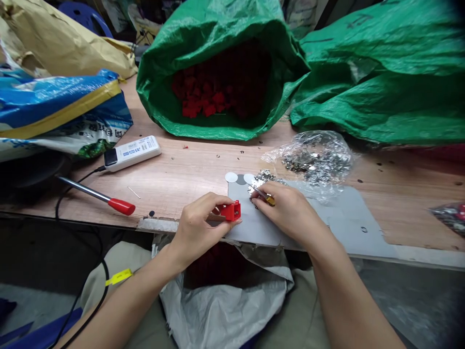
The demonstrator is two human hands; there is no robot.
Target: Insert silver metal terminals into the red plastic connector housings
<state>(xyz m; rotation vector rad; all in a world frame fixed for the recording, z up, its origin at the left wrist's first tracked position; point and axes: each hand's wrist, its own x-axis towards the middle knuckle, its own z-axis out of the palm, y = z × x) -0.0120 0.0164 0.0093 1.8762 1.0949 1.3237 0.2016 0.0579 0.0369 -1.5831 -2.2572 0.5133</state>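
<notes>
Between the thumb and fingers of my left hand (199,220) is a small red plastic housing (232,211), its open, hollow end turned to the right. My right hand (285,208) is closed on a slim yellow-handled tool (269,199). Its thin metal tip points up and left, at the edge of a pile of small metal pieces (267,175). Whether the tool is a screwdriver or tweezers I cannot tell. Both hands are over a grey mat (250,225) at the table's front edge, a short gap between them.
A green sack (160,102) of red parts lies open at the back, another green sack (381,87) beside it. A clear bag (319,160) holds metal pieces. At left are a white device (132,152) and a red-tipped lever (121,206). An open grey-white sack (232,310) is at my lap.
</notes>
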